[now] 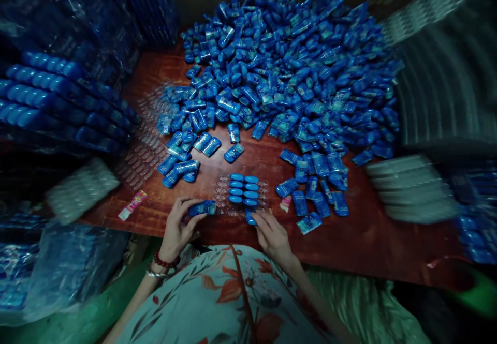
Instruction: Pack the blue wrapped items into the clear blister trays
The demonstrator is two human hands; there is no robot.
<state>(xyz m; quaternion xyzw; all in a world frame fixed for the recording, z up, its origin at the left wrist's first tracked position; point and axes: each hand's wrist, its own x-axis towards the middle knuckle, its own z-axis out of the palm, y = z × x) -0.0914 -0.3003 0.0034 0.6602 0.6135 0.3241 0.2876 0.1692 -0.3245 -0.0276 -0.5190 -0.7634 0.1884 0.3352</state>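
Wooden table (373, 240), reddish-brown, fills the middle of the view. A big heap of blue packets (295, 64) covers its far half, spilling toward the right edge and thinning out toward the near edge.

Stacked filled trays (58, 101) wrapped in clear film rise off the table's left edge; pale empty trays (411, 189) lie piled at the right edge, blurred.

Loose cluster of packets (314, 189) right of centre, near the front edge. A smaller cluster (182, 165) left of centre.

Clear blister tray (262, 184) lies flat at the middle of the near edge, between both hands. Blue capsule-shaped pieces (244, 189) sit in two columns in its pockets.

Left hand (176, 230) at the near edge, just left of the tray, wrist wearing a red bead bracelet (165, 262). Fingers curled around a single blue packet (202, 208), thumb and fingertips pinching its ends, packet lying flat just above the wood.

Right hand (274, 235) at the tray's near end, fingers extended and close together, tips touching one blue piece (250, 219) at the tray's near edge; a closed grip cannot be made out.

Small pink-and-white label (132, 205) lies near the front left corner.
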